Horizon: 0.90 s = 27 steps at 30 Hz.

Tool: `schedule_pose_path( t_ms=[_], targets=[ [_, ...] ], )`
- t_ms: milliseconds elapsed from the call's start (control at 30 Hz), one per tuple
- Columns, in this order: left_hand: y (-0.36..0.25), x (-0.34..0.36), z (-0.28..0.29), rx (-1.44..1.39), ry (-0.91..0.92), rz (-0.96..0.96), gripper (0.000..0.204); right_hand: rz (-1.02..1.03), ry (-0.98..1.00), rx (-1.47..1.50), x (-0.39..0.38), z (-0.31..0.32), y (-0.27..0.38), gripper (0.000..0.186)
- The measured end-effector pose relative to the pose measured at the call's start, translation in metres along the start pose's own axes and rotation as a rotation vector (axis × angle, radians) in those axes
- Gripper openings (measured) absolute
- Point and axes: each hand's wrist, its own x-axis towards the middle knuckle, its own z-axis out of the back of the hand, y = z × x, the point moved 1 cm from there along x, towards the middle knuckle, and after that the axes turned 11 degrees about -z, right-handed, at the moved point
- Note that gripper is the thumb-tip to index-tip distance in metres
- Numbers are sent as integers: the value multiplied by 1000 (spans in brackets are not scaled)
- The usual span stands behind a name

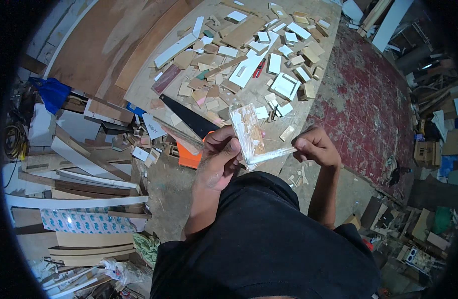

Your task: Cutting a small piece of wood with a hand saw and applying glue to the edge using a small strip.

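My left hand grips a small wooden block, tilted up in front of my body. White paste, perhaps glue, is smeared over its face and along its edges. Between the fingertips of my right hand is a thin wooden stick, coated in the same white stuff. The stick's far end meets the block's lower corner. Just beyond my left hand lies a handsaw with a black blade and an orange handle, partly hidden by that hand.
The worktable carries many wood offcuts, white-faced pieces, a white square frame and a red tool. Boards are stacked at the left, beneath a blue bag. Red tiled floor with debris lies to the right.
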Motion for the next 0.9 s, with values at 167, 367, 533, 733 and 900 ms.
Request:
schedule_pose_path(
  t_ms=[167,367,533,733,900],
  targets=[
    [-7,3,-19,-39,-42,-81,34,24,78,-15,-4,2,-10,50],
    [-5,-3,-16,-43,-7,-117,39,-53,-25,40,4,-3,-1,49],
    [-3,-6,-17,-81,13,-186,44,-20,92,42,0,1,-12,49],
    [-5,-9,-23,-113,6,-213,43,29,28,85,1,-4,-1,49],
    [0,-11,-17,-25,28,-164,33,46,-98,71,10,-6,2,49]
  ],
)
